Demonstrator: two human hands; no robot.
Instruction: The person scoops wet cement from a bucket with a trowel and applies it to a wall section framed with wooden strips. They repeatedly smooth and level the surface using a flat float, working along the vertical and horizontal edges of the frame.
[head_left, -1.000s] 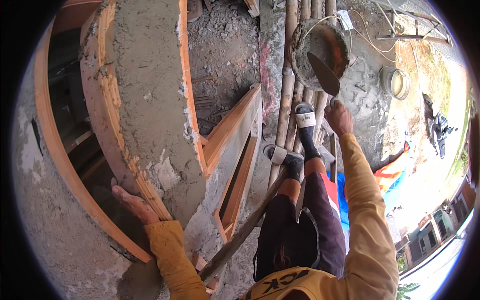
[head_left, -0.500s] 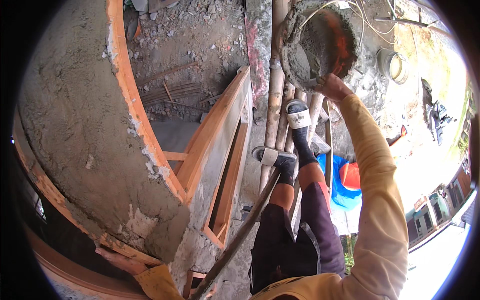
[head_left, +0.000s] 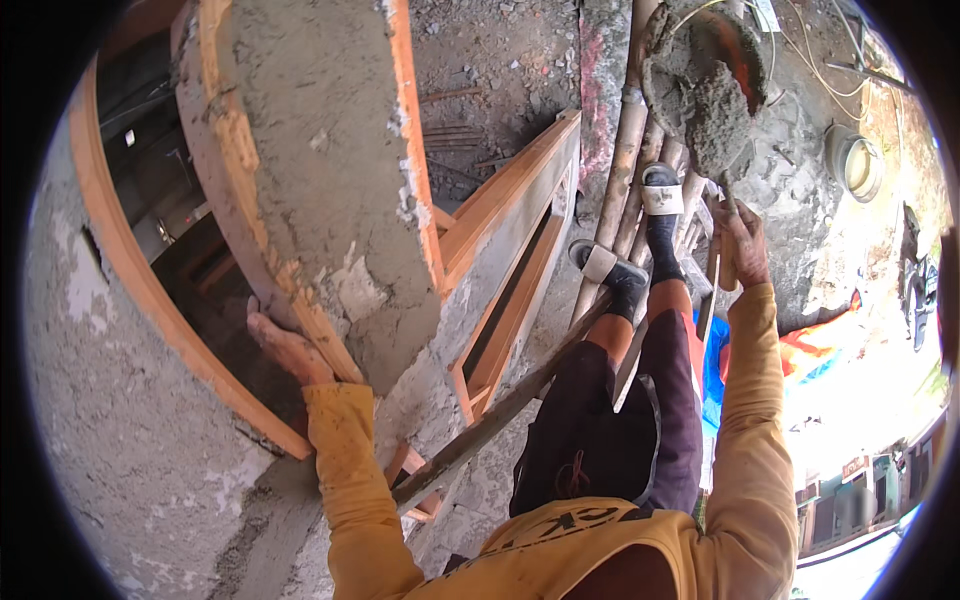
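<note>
Head view: the right hand is clamped on the handle of a trowel heaped with wet mortar, lifted just above the mortar bucket. The left hand grips the orange timber edge of the rough plastered wall. Keeping the blade level should hold the load on it. Below the wall, both sandalled feet stand on bamboo poles; a slanting brace crosses between wall and legs.
</note>
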